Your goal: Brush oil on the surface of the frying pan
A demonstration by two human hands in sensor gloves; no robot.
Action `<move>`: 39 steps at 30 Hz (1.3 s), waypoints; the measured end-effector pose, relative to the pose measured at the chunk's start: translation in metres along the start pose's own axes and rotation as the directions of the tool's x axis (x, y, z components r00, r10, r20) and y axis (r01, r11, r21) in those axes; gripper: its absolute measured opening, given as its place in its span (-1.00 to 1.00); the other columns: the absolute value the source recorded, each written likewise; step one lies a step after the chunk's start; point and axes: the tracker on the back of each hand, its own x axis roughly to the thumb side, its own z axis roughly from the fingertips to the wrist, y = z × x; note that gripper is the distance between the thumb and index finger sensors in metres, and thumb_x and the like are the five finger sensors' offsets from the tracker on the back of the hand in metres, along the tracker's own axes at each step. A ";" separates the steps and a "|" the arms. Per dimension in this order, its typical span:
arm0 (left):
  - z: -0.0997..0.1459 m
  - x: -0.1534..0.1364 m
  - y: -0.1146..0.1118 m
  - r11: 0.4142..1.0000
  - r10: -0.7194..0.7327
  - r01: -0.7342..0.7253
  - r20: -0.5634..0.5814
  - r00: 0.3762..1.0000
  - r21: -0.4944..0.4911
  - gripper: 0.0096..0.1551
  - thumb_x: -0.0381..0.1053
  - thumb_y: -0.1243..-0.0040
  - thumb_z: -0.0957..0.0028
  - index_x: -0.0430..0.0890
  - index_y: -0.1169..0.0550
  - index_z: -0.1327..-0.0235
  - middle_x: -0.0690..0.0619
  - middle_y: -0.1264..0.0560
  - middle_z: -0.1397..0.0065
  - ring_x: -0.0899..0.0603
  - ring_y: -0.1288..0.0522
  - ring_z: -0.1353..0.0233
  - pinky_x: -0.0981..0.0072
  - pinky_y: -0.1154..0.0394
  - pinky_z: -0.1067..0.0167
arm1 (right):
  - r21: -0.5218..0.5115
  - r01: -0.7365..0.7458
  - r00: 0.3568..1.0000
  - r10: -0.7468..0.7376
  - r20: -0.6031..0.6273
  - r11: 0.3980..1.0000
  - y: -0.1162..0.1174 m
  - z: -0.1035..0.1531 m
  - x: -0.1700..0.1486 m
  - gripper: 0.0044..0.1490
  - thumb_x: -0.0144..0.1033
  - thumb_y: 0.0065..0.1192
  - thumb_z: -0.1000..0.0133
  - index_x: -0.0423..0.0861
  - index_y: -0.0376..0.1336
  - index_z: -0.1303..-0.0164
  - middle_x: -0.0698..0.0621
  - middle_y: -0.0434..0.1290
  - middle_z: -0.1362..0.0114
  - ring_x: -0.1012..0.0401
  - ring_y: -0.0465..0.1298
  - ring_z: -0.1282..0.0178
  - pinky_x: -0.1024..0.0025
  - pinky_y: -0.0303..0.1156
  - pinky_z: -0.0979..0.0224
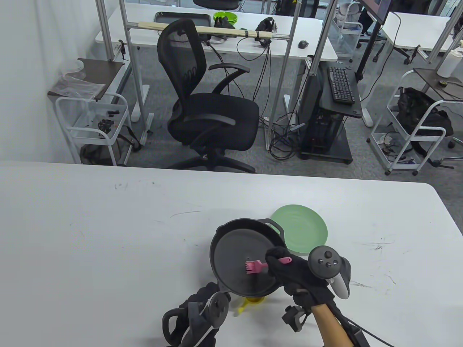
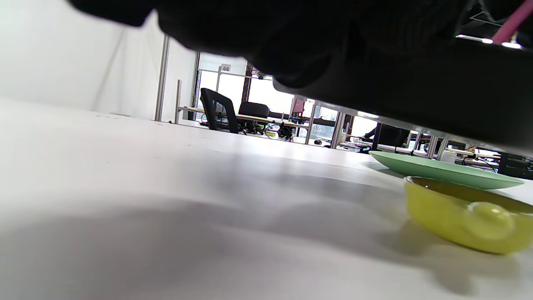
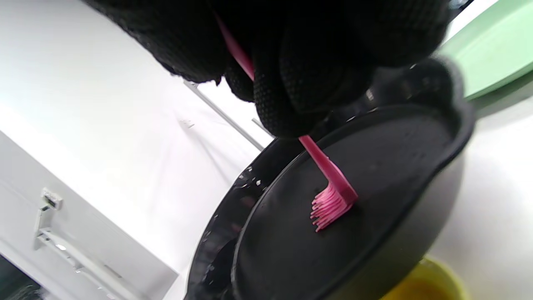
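Observation:
A black frying pan (image 1: 235,260) hangs tilted just above the table; the left wrist view shows its underside (image 2: 416,83) clear of the tabletop. My left hand (image 1: 202,300) grips the pan's handle at its near-left side. My right hand (image 1: 275,259) pinches a pink silicone brush (image 1: 254,267) by its handle. The bristles (image 3: 331,204) press on the pan's inner surface (image 3: 395,158), right of centre. A small yellow oil bowl (image 2: 462,221) sits on the table under the pan's near edge, mostly hidden in the table view.
A green plate (image 1: 305,227) lies on the table just beyond and right of the pan, touching or nearly touching its far helper handle. The white table (image 1: 108,235) stretches bare to the left. Its far edge faces an office chair (image 1: 209,108).

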 end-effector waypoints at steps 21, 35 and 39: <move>-0.001 0.000 0.000 0.999 0.041 -0.041 0.007 0.999 -0.030 -0.30 0.35 -0.16 -0.04 -0.14 -0.61 -0.18 0.12 -0.70 0.29 0.05 -0.65 0.44 0.21 -0.63 0.45 | -0.053 -0.173 0.984 0.175 0.033 0.983 0.005 0.006 0.019 -0.44 -0.03 0.16 -0.37 -0.14 0.30 -0.43 -0.30 0.60 -0.14 -0.02 0.57 0.04 0.19 0.54 0.01; 0.000 0.006 0.001 1.000 0.011 -0.010 0.044 0.999 -0.017 -0.30 0.35 -0.16 -0.04 -0.13 -0.61 -0.19 0.12 -0.70 0.28 0.05 -0.65 0.43 0.21 -0.63 0.44 | 0.161 0.219 0.954 -0.245 0.170 0.962 0.041 0.000 0.028 -0.42 -0.03 0.15 -0.37 -0.13 0.27 -0.47 -0.28 0.59 -0.21 0.00 0.58 -0.02 0.22 0.55 -0.02; 0.000 0.006 0.001 1.000 0.006 -0.006 0.042 0.999 -0.014 -0.30 0.35 -0.16 -0.04 -0.14 -0.61 -0.19 0.12 -0.70 0.28 0.05 -0.65 0.44 0.21 -0.63 0.44 | 0.176 0.231 0.957 -0.256 0.134 0.957 0.040 -0.002 0.024 -0.41 -0.06 0.18 -0.36 -0.17 0.27 -0.47 -0.32 0.59 -0.20 -0.03 0.58 0.00 0.19 0.54 0.01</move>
